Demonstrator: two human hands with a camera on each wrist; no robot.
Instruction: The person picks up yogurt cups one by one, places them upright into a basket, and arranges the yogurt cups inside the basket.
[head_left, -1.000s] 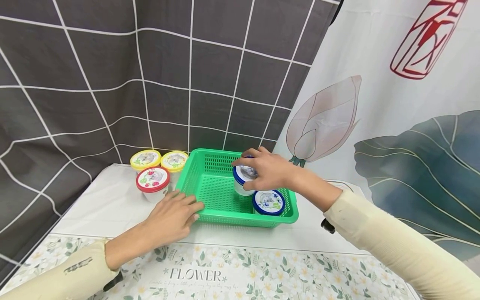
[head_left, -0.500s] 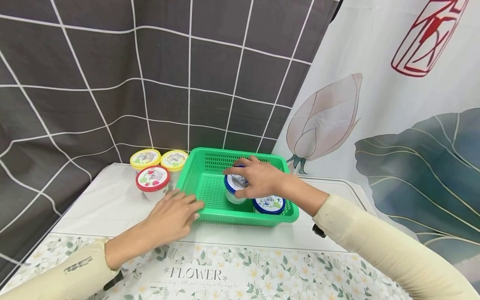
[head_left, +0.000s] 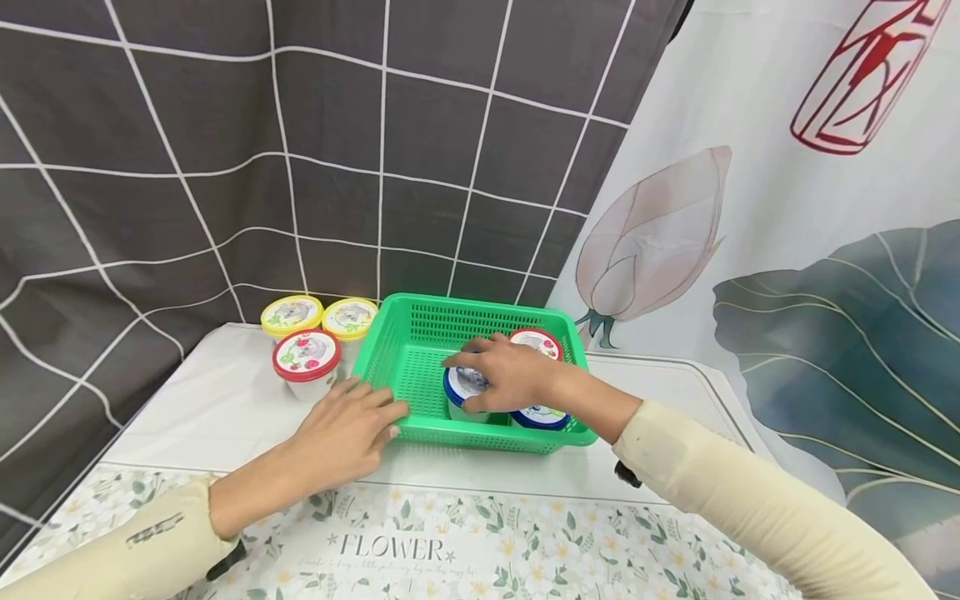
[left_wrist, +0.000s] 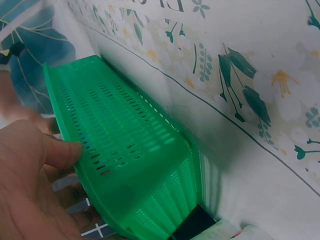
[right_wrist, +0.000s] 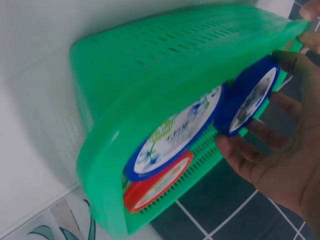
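Observation:
My right hand (head_left: pixel 513 375) grips a white tub with a blue lid (head_left: pixel 461 385), low inside the green plastic basket (head_left: pixel 420 429). In the right wrist view, fingers and thumb span the lid's rim, and this tub sits against another blue-lidded tub (right_wrist: pixel 175 135). Behind that one a red-lidded tub (head_left: pixel 542 340) stands in the basket, partly hidden by my hand in the head view. My left hand (head_left: pixel 348 429) holds the basket's near left corner. Its thumb (left_wrist: pixel 65 152) presses one side of the basket wall, with the other fingers across the rim.
Left of the basket stand two yellow-lidded tubs (head_left: pixel 350 318) and a red-lidded tub (head_left: pixel 307 356), close together. A dark grid-patterned curtain (head_left: pixel 322 192) hangs right behind the basket. A flower-printed mat (head_left: pixel 555 533) covers the front of the white table.
My right hand has moved left and toward me, lowering the blue-lidded tub beside the other blue one. The red-lidded tub behind has come into sight. My left hand stays on the basket.

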